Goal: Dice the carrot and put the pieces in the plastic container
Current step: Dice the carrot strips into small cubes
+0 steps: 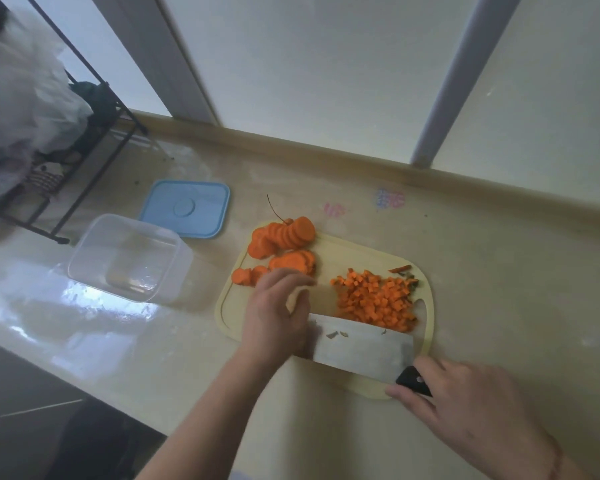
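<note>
The carrot is lying in two lots on the cutting board (229,306): a heap of diced pieces (374,299) toward the board's right end and uncut carrot slices (281,244) at its far left corner. The right hand (465,400) is gripping the cleaver (361,344) by its handle, blade flat beside the dice. The left hand (274,313) is reaching toward the slices; its grip I cannot tell. Dicing seems half done; next, more slices need gathering under the blade. Left of the board, the plastic container (129,258) is standing open and holding no carrot, its blue lid (187,209) lying behind it.
</note>
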`<state>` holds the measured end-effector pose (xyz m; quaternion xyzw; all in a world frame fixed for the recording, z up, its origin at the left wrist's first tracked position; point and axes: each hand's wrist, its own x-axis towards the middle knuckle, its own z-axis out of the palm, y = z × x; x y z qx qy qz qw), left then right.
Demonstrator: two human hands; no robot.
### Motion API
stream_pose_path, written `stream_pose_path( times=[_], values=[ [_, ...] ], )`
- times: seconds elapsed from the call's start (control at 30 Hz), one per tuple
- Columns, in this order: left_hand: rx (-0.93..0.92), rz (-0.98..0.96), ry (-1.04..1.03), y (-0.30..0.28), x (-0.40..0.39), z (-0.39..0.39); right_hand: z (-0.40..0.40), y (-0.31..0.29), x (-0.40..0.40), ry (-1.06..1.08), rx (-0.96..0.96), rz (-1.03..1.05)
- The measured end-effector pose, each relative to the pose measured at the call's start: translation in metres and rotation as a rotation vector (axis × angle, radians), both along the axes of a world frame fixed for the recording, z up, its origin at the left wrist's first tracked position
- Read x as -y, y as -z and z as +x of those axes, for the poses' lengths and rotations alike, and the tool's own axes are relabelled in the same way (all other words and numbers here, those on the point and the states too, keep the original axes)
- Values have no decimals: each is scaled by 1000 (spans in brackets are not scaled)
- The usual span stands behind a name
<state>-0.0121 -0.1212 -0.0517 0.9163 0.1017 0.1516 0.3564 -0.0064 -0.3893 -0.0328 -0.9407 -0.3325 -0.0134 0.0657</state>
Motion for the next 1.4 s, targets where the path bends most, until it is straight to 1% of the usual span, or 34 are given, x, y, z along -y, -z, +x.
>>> stream_pose_path(
  times=[0.07,0.13,0.2,0.3,0.43,0.5,0.53,0.67,0.77,0.83,0.93,0.97,1.03,1.13,1.2,1.33,1.4],
  values=[
    [-12,111,31,-1,-16,13,-1,0,4,27,-23,6],
    [-26,266,123,-1,-27,28,-3,0,9,61,-73,32],
    [-55,367,208,0,-33,39,-7,2,15,99,-108,53],
    [-118,437,274,-2,-38,48,-10,4,20,158,-179,106],
    [-169,503,397,-2,-44,53,-8,-1,19,190,-184,118],
    [-164,526,456,2,-49,54,-6,-7,17,198,-193,128],
    [-154,526,465,3,-52,54,-6,-7,17,206,-195,126],
    [-49,503,493,4,-56,53,-7,-14,21,259,-346,166],
    [56,421,489,4,-56,50,-6,-29,16,310,-400,175],
    [136,332,424,7,-55,43,-6,-35,16,358,-456,208],
    [214,205,264,11,-45,22,-9,-34,22,405,-589,271],
    [231,176,213,13,-41,15,-9,-33,22,423,-598,277],
    [261,174,136,16,-35,6,-9,-32,19,428,-587,301],
    [338,235,77,16,-39,13,-10,-28,17,398,-560,324],
    [355,256,112,16,-43,25,-10,-27,15,398,-605,341],
    [209,320,305,26,-39,33,-12,-28,14,426,-614,377],
    [191,346,364,28,-38,31,-12,-28,14,411,-602,384]
  ],
)
